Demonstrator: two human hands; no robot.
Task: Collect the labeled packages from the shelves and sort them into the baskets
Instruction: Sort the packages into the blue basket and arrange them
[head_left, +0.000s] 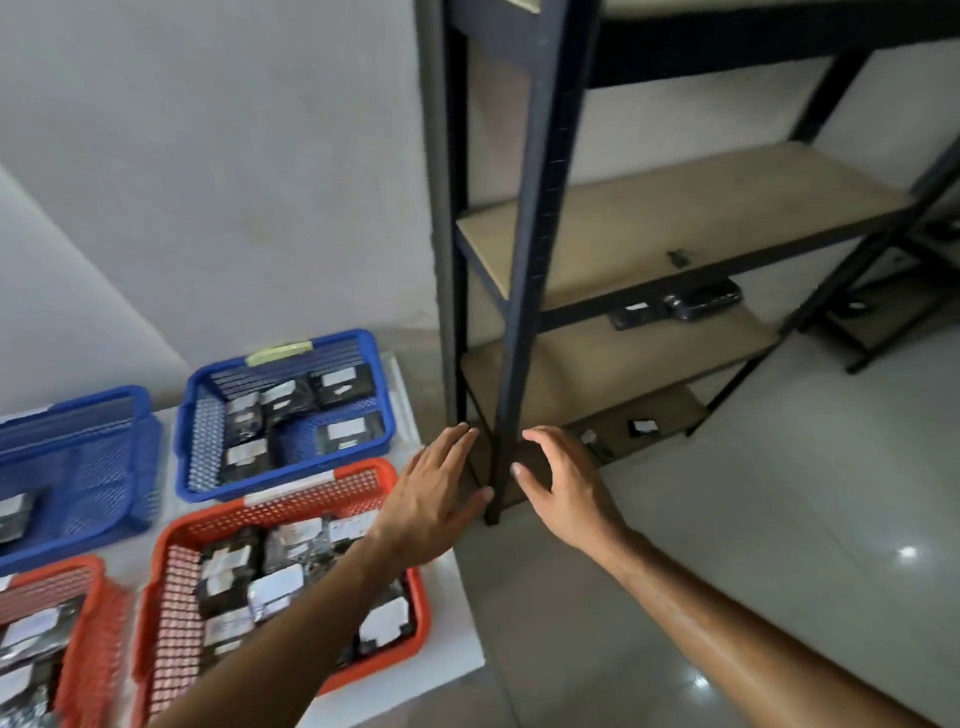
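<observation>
While both arms reach forward, neither grip has anything in it: the left hand (439, 499) is spread flat with fingers loosely apart, hovering past the tabletop's right edge, and the right hand (563, 493) is open with fingers curled a bit, just beside the front post of the black metal shelving rack with pale wooden boards (675, 228).

Over on the white tabletop (457, 644) sit four perforated plastic baskets. The blue basket at the far right corner (291, 410) has several dark labeled packages with white stickers (343, 387) in it, and a greenish tag on its far rim. The orange basket at the near right edge (280, 587) is pretty full of the same kind of packages, partly hidden under the left forearm. Another blue basket (78, 462) and another orange one (52, 639) are along the left edge, both cut off by the frame.

Some packages are on the rack too: a couple of dark ones (675, 306) at the front edge of the lower board, and small ones (644, 427) on the bottom board near the floor. A tiny dark bit sits on the middle board, too blurry to identify.
</observation>
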